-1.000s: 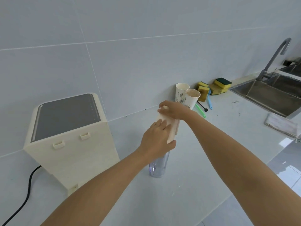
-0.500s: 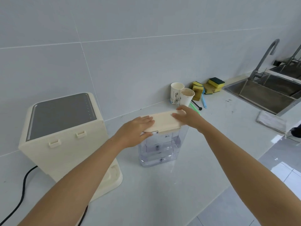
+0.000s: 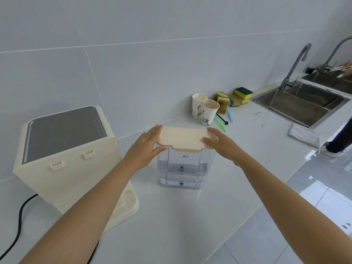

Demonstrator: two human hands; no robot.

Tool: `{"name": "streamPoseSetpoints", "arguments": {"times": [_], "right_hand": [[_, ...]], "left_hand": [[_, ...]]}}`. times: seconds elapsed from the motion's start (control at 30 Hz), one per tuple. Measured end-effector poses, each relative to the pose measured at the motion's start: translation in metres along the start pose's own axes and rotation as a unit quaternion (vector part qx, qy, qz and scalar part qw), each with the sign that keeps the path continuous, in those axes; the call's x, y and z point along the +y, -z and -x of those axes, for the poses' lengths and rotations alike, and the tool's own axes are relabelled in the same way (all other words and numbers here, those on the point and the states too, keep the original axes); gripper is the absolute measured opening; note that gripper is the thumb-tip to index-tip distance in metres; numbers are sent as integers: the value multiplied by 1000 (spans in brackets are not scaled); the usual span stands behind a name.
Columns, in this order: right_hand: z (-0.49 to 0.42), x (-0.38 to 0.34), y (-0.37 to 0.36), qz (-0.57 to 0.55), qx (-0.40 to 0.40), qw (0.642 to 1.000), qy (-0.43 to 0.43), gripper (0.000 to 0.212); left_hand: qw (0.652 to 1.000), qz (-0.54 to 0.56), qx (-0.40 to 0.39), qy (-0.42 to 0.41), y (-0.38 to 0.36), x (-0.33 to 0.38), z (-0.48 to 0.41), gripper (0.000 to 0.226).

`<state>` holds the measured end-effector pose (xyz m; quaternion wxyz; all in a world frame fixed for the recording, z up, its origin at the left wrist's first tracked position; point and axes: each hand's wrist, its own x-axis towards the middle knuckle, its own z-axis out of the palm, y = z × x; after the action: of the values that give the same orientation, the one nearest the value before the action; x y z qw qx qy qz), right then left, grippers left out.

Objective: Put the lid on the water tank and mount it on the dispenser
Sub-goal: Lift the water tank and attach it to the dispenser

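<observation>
A clear water tank (image 3: 182, 169) with a little water stands upright on the white counter, right of the cream dispenser (image 3: 62, 159). A cream lid (image 3: 182, 138) lies flat on top of the tank. My left hand (image 3: 146, 147) grips the lid's left end, thumb under its front edge. My right hand (image 3: 219, 142) rests on the lid's right end with fingers flat. The dispenser's base plate (image 3: 129, 202) juts toward the tank, its grey top panel facing up.
Two paper cups (image 3: 204, 111), sponges (image 3: 234, 98) and plastic brushes sit behind the tank by the wall. A steel sink (image 3: 299, 103) with taps is far right, a folded cloth (image 3: 304, 135) at its edge. A black cord (image 3: 17, 231) trails left. Another person stands at right.
The lid went from tilted upright in my hands to lying flat on the tank. Both hands slid to its ends, and the view moved closer.
</observation>
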<state>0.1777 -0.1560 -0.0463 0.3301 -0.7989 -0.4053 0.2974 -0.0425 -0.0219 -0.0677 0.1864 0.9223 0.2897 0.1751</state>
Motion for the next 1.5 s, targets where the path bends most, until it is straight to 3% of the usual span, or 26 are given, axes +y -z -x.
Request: {"name": "streamPoseSetpoints", "arguments": {"times": [0.17,0.3,0.4,0.5,0.6,0.73,0.83,1.03,1.2,1.4,1.5], "right_hand": [[0,31,4,-73,-57,996,10,108],[0,50,-12,-104,-77,992,-2,122],[-8,46,-29,-112,-79,990,8,119],[-16,42,-45,-98,-81,992,17,110],[-16,49,-56,-74,-59,995,-14,96],[-16,51,-61,-64,-28,997,-41,82],[-15,50,-58,-56,-19,997,-45,74],[-4,56,-55,-55,-17,997,-49,71],[3,53,-46,-52,-27,998,-32,93],[13,21,-41,-14,-57,998,5,84],[18,3,-44,11,-74,997,26,78]], "left_hand": [[968,206,-7,144,-30,-4,-4,101],[917,318,-65,229,-42,-9,-5,114],[898,354,-80,250,-40,-15,-5,114],[900,357,-78,238,-34,-21,-4,104],[906,325,-126,242,-32,-22,-8,94],[914,284,-139,255,-30,-22,-13,100],[903,318,-141,251,-31,-17,-13,98],[914,288,-140,249,-39,-13,-7,93],[924,260,-135,247,-32,-7,4,87],[912,307,-90,258,-1,4,35,85],[904,327,-59,268,19,8,54,66]]}}
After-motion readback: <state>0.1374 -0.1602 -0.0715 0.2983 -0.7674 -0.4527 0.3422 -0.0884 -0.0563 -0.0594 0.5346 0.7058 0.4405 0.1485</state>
